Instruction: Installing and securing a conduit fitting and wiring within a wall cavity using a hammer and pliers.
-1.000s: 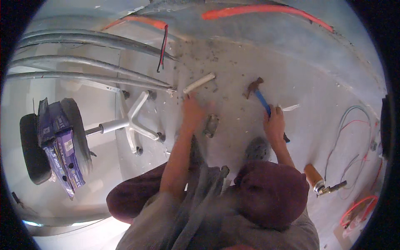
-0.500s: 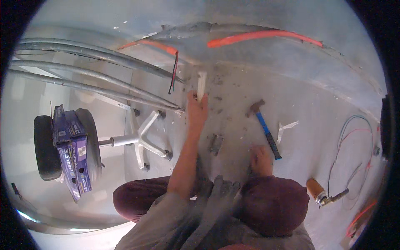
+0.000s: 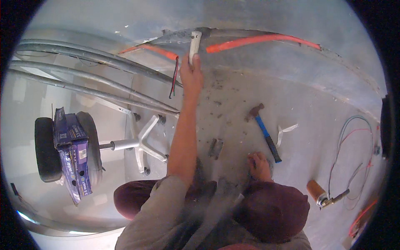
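Note:
My left hand [image 3: 192,77] is closed around a short off-white rod [image 3: 194,43] with a roughened upper end; its exact kind is unclear. The rod stands in front of a broken-out groove [image 3: 166,38] in the grey wall. It is between two orange conduit ends: the left conduit [image 3: 160,51] has dark and red wires [image 3: 174,79] hanging from it, and the right conduit [image 3: 258,40] shows no wires. My right hand does not show. Beyond my right knee, what looks like my foot [image 3: 260,166] rests on the floor near a blue-handled hammer [image 3: 265,131].
Long grey pipes [image 3: 100,62] reach in from the left above a tipped chair's white base [image 3: 139,143]. A purple box [image 3: 75,154] leans against its seat. At right lie a white strip [image 3: 285,132], an orange gas canister with torch head [image 3: 317,192] and loose wires [image 3: 368,141].
My left hand has risen from over the floor debris to the wall groove, carrying the off-white rod. The hammer and canister have stayed in place while the view shifted slightly.

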Motion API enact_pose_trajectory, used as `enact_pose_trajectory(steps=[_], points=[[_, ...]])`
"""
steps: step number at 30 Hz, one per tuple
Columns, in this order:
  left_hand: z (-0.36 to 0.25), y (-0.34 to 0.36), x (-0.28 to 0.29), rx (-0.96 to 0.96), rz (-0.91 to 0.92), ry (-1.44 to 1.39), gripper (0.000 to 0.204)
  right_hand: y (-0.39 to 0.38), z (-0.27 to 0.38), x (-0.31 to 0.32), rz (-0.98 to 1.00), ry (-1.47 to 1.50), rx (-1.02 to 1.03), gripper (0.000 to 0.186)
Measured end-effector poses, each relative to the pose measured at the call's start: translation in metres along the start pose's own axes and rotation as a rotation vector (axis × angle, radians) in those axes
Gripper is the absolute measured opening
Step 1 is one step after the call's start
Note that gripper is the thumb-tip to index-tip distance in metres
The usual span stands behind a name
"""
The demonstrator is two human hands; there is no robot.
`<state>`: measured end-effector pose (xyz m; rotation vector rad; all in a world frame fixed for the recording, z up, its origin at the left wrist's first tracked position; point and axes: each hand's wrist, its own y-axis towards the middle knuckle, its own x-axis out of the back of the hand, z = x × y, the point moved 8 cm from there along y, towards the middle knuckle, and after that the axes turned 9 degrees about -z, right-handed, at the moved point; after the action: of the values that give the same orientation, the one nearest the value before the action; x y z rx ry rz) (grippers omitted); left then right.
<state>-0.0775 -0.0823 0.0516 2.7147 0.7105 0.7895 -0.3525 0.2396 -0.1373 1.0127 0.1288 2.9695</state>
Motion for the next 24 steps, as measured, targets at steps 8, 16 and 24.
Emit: enact_pose_trajectory(steps=[8,16,24], points=[[-0.008,0.018,0.009,-0.187,-0.061,0.087,0.035,0.007,0.01,-0.002,0.074,0.023,-0.034,0.021],[-0.017,0.005,0.009,-0.496,-0.173,0.274,0.033,0.002,0.003,-0.009,0.078,-0.076,-0.024,0.023],[-0.011,0.011,0.015,-0.344,-0.188,0.531,0.033,0.01,0.017,0.0,0.099,-0.025,-0.014,0.02]])
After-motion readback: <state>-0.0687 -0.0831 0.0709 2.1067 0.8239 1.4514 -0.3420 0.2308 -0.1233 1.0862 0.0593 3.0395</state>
